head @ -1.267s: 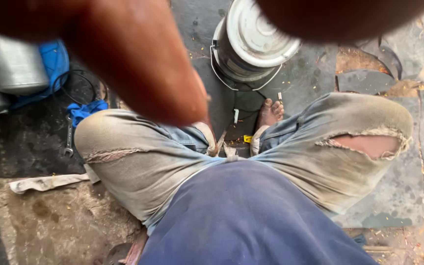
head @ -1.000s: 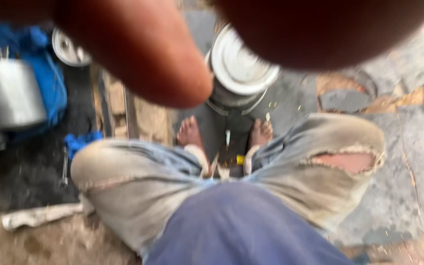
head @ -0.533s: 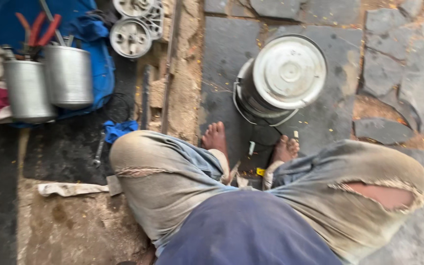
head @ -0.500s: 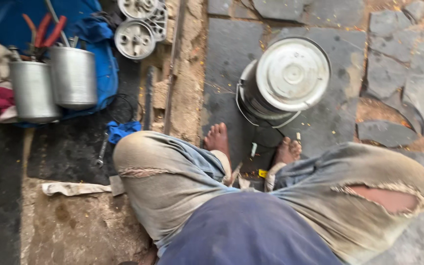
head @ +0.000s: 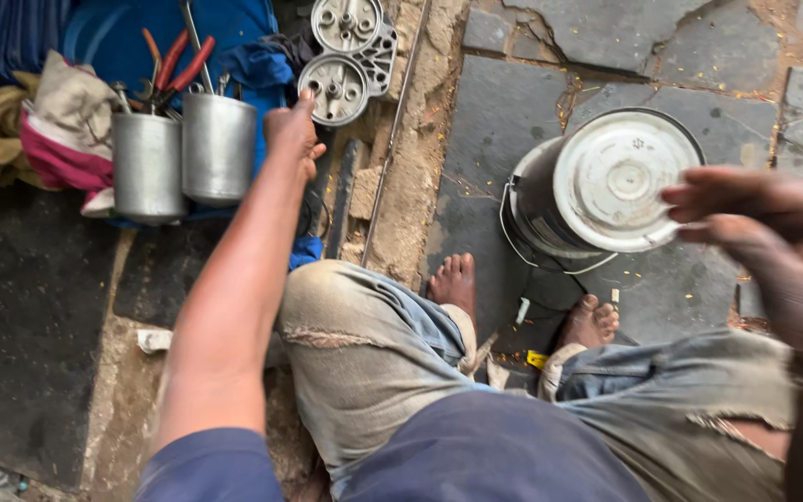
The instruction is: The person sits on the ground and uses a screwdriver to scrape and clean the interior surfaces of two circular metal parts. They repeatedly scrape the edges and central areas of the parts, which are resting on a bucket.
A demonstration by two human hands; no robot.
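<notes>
Round grey cast-metal end plate with small holes and a raised hub lies in the upper middle of the frame, on the sandy strip beside the stone paving, with a second, matching round metal plate just above it at the top edge. The left hand reaches up from the lower left of the frame on an outstretched arm; its fingers are curled loosely together and its fingertips lie at the lower left rim of the nearer plate, though whether they grip it cannot be told. Just left of that hand stand two plain cylindrical metal cans side by side on a blue cloth; red-handled pliers stick out of them. A heap of pink, white and olive rags lies at the left edge.

The right hand hangs blurred at the right edge of the frame, fingers spread and empty, its fingertips over the right rim of a dark cylindrical motor housing with a pale round metal cap standing on the grey stone slabs. Two bare feet rest just below that housing, and torn grey trousers fill the lower middle.
</notes>
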